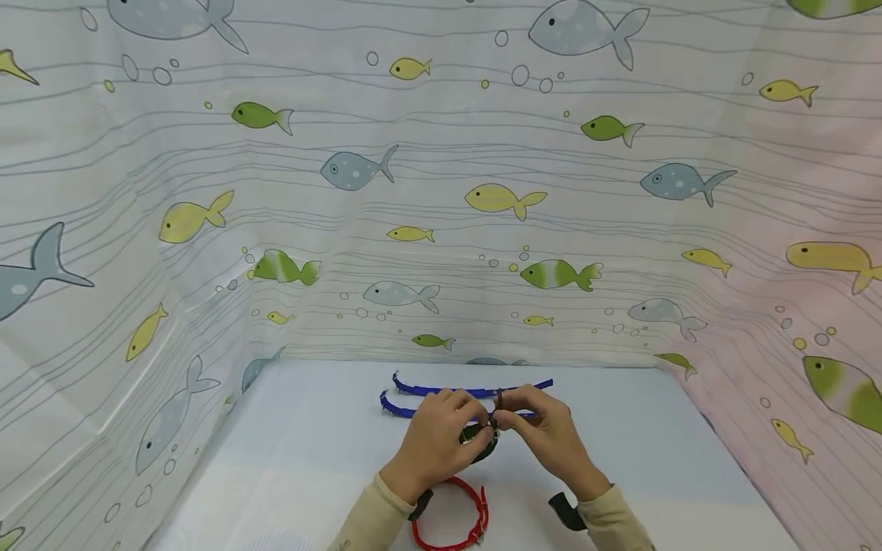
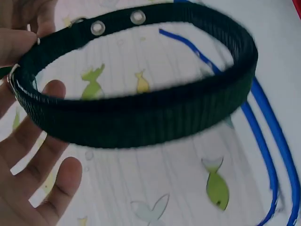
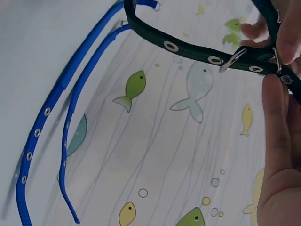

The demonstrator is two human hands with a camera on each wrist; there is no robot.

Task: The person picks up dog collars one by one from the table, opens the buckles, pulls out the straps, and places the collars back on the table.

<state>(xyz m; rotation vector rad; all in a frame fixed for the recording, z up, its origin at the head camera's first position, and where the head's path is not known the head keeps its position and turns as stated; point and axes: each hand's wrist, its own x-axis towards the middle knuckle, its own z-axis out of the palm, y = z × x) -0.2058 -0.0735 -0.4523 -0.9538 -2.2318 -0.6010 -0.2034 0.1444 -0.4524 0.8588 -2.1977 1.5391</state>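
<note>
A dark green collar [image 2: 141,122] hangs bent into a loop, its buckle end between my two hands. In the head view, my left hand [image 1: 439,432] grips the collar from the left, near the buckle. From the other side, my right hand [image 1: 547,432] pinches the strap end with thumb and finger. The right wrist view shows the metal buckle [image 3: 277,60] with the strap passing through it, right at the fingertips. A metal ring [image 3: 233,60] and several eyelets sit along the band close by.
Two blue collars [image 1: 441,391] lie stretched out side by side on the white table [image 1: 303,428], beyond my hands. A red collar [image 1: 482,503], fastened in a loop, lies nearer, below my left hand. A fish-patterned curtain [image 1: 441,260] encloses the back and sides.
</note>
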